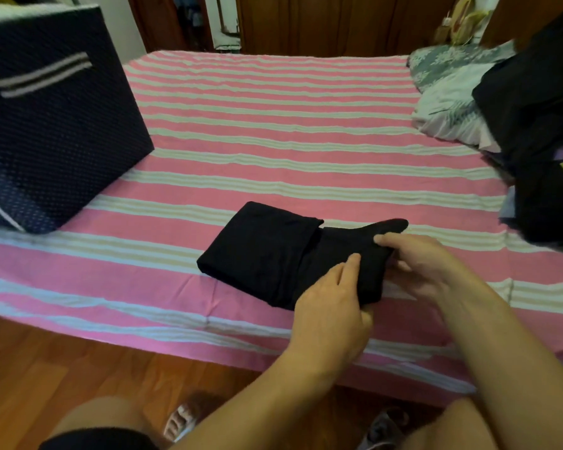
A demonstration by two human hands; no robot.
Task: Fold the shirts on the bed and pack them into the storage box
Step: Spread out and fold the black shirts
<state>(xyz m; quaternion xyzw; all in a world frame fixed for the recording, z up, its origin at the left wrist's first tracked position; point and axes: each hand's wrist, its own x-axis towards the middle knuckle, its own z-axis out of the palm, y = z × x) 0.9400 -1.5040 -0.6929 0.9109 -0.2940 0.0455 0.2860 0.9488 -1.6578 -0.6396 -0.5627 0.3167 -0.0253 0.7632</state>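
I see a black shirt folded into a compact block on the bed, close to the bed's near edge and about midway along it. Both of my hands are at the shirt's right end. My left hand lies on the shirt's near right corner, fingers straight on top and thumb tucked under the edge, so its grip pinches the cloth there. My right hand holds the far right end, thumb on top and fingers curled below, its grip closed on the fabric; a small flap of shirt sticks out beyond the thumb.

The storage box, dark blue with small dots and a striped handle, stands on the bed well to the left of the shirt and farther back. To the right of the shirt, at the bed's right side, a heap of dark clothes rests against a floral pillow. A wooden floor shows below the bed's near edge.
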